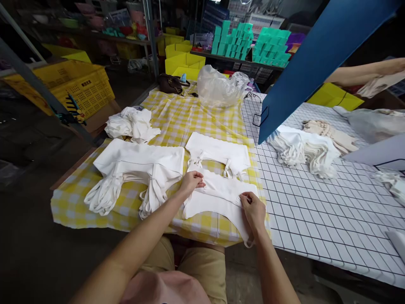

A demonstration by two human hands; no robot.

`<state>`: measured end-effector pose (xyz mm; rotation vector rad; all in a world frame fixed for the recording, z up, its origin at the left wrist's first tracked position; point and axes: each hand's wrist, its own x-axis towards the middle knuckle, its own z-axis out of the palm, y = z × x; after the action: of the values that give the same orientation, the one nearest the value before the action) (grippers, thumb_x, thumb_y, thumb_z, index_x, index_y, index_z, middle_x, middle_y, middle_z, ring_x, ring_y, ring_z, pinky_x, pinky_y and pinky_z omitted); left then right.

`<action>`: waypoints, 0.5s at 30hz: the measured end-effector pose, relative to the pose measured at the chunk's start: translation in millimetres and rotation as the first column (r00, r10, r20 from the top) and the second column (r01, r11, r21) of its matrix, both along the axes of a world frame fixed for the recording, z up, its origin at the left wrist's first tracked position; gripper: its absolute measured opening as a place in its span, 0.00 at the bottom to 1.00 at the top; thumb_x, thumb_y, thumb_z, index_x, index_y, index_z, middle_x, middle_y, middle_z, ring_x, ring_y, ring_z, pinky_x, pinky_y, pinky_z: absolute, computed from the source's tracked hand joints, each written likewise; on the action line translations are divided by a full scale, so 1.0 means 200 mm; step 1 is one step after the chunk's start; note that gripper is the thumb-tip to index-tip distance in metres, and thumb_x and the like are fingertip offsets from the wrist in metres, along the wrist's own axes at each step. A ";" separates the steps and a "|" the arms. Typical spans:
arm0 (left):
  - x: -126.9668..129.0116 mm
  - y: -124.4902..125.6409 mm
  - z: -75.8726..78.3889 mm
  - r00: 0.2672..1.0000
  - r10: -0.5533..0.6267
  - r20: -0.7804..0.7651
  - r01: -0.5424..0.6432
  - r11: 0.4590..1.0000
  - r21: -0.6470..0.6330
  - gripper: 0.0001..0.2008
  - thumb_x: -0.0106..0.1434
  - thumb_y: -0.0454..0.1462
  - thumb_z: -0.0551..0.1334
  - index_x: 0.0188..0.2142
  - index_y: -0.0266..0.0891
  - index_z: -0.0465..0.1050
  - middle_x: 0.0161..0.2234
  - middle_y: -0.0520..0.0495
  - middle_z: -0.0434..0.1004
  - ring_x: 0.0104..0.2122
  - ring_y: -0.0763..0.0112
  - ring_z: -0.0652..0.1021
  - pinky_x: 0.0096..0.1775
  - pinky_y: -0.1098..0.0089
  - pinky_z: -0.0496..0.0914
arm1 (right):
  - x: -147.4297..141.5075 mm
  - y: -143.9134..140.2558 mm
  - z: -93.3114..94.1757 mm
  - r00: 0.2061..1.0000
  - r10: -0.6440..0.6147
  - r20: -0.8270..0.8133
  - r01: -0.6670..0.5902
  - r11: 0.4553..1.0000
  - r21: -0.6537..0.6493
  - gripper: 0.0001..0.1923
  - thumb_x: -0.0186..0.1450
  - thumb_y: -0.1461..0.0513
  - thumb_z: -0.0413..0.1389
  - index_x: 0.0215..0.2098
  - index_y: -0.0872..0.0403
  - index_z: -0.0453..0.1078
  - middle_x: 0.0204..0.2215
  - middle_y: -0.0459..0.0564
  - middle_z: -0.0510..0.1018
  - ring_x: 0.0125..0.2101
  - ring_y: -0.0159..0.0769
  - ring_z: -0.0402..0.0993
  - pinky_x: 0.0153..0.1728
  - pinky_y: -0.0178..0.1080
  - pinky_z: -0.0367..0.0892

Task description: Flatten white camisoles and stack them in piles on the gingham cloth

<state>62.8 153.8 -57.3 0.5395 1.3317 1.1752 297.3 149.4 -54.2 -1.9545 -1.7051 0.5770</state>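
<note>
A white strappy crop top lies spread in front of me on the yellow checked cloth. My left hand pinches its upper left part, fingers bent against the fabric. At the right side of the same top, my right hand grips the cloth between thumb and fingers. Just beyond it, another white top lies flat with its straps toward me. To the left rests a thick stack of white tops, straps hanging in bunches. A crumpled white fabric heap sits behind that stack.
A blue panel slants over the boundary with a white grid-patterned table. White garments are piled there, and another person's arm holds fabric. A clear plastic bag stands at the back; a yellow crate is left.
</note>
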 end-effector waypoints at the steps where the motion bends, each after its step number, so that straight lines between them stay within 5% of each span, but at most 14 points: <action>1: 0.00 0.00 0.00 1.000 0.000 0.004 0.000 1.000 0.004 0.05 0.54 0.24 0.58 0.26 0.33 0.66 0.20 0.52 0.70 0.19 0.77 0.75 0.30 0.73 0.72 | 0.00 0.00 0.00 1.000 0.000 -0.002 0.000 1.000 0.004 0.14 0.55 0.52 0.48 0.27 0.53 0.69 0.24 0.50 0.76 0.27 0.38 0.68 0.29 0.36 0.58; 8: -0.01 -0.05 0.09 1.000 0.015 0.021 -0.015 1.000 0.003 0.05 0.53 0.25 0.60 0.27 0.33 0.66 0.22 0.52 0.71 0.18 0.79 0.74 0.25 0.77 0.69 | 0.00 -0.04 0.03 0.990 -0.046 -0.134 0.051 0.998 0.030 0.18 0.52 0.49 0.50 0.30 0.54 0.69 0.18 0.47 0.70 0.23 0.35 0.64 0.28 0.36 0.58; 15: -0.07 -0.20 0.19 0.991 -0.105 0.086 0.099 0.993 0.063 0.06 0.51 0.28 0.62 0.29 0.33 0.67 0.29 0.48 0.76 0.19 0.79 0.74 0.25 0.77 0.66 | 0.03 -0.12 0.08 0.965 -0.055 -0.255 0.069 0.996 0.048 0.21 0.49 0.49 0.54 0.34 0.55 0.70 0.20 0.44 0.66 0.23 0.32 0.61 0.27 0.36 0.59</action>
<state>48.1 113.5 -19.6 0.5843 1.1829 1.1442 303.3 124.8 -37.4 -1.8013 -1.4815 0.7150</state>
